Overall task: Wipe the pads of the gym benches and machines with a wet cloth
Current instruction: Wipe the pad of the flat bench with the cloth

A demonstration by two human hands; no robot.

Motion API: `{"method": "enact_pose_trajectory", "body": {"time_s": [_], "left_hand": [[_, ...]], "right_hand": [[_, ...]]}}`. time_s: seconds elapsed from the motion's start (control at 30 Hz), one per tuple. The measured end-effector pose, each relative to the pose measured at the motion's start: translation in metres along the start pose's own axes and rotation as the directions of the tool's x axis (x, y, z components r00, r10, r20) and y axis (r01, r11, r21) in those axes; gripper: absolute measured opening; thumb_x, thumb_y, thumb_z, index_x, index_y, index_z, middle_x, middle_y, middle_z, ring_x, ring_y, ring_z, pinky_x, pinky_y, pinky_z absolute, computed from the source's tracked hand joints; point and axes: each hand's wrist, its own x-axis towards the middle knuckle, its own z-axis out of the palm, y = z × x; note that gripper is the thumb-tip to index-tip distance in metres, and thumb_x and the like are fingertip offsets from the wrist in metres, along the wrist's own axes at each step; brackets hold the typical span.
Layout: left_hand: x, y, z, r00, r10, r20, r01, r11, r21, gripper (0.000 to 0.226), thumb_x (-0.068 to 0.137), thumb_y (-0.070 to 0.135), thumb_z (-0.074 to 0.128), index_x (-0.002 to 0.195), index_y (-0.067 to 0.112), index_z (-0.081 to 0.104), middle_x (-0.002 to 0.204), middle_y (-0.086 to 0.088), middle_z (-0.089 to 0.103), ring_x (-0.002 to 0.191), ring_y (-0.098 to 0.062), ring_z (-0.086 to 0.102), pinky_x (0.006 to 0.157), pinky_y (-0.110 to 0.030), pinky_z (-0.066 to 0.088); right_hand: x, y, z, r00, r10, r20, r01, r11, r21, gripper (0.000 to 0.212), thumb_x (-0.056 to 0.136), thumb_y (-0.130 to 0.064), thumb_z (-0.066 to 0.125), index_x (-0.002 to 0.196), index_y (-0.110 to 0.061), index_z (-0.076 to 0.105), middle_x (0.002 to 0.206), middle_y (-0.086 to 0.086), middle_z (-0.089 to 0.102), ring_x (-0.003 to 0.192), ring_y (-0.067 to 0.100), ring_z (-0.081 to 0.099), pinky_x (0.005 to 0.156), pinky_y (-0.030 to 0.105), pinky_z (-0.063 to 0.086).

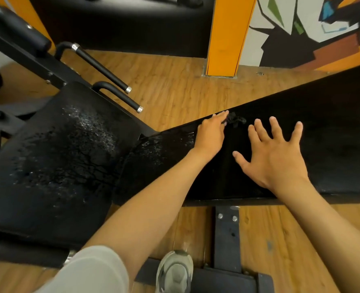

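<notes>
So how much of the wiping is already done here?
The seat pad and the near end of the long back pad shine with water, so they look wiped. The left hand holds a small dark cloth on the back pad; the right hand hovers open. The far, dull stretch remains.

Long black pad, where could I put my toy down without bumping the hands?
The long pad is bare right of the right hand, toward the painted wall. It is crowded between that and the left hand, beside the dark cloth.
</notes>
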Motion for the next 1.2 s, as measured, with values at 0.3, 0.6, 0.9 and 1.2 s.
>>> {"method": "enact_pose_trajectory", "body": {"time_s": [0.3,0.6,0.9,1.2], "left_hand": [[-0.154,0.024,-0.014,0.992,0.125,0.025,-0.124,0.991,-0.058,0.054,0.104,0.002,0.054,0.153,0.022,0.046,0.156,0.008,0.046,0.150,-0.005,0.030,0.121,-0.029,0.034],[-0.037,0.055,0.018,0.992,0.038,0.118,-0.039,0.999,0.010,0.048,0.107,0.004,0.046,0.154,0.015,0.045,0.158,-0.009,0.046,0.152,-0.027,0.031,0.119,-0.053,0.035],[-0.150,0.090,0.018,0.977,0.204,0.055,-0.203,0.979,-0.026,0.052,0.106,0.006,0.050,0.156,0.019,0.041,0.161,0.003,0.040,0.153,-0.014,0.025,0.121,-0.035,0.026],[-0.021,0.101,0.032,0.988,0.057,0.145,-0.070,0.994,0.085,0.048,0.109,0.007,0.044,0.156,0.016,0.042,0.158,-0.008,0.046,0.152,-0.030,0.031,0.116,-0.048,0.034]], "right_hand": [[0.007,0.048,-0.015,0.993,-0.108,0.051,0.099,0.983,0.155,0.066,0.103,-0.059,0.012,0.162,-0.029,0.014,0.171,-0.003,0.006,0.157,0.018,-0.006,0.122,0.055,-0.013],[-0.024,0.096,-0.005,0.995,0.075,-0.060,-0.069,0.993,0.099,0.073,0.099,-0.059,-0.003,0.162,-0.028,0.017,0.170,0.001,0.013,0.158,0.024,0.005,0.124,0.054,0.002],[-0.023,0.090,0.000,0.983,0.015,-0.183,0.012,0.989,0.144,0.059,0.106,-0.034,0.026,0.160,-0.012,0.024,0.168,0.010,0.021,0.157,0.025,0.012,0.126,0.049,0.007],[-0.031,0.083,-0.008,0.916,0.335,-0.223,-0.281,0.929,0.242,0.060,0.098,-0.027,0.044,0.153,-0.004,0.038,0.162,0.019,0.032,0.154,0.036,0.019,0.123,0.058,0.008]]}}
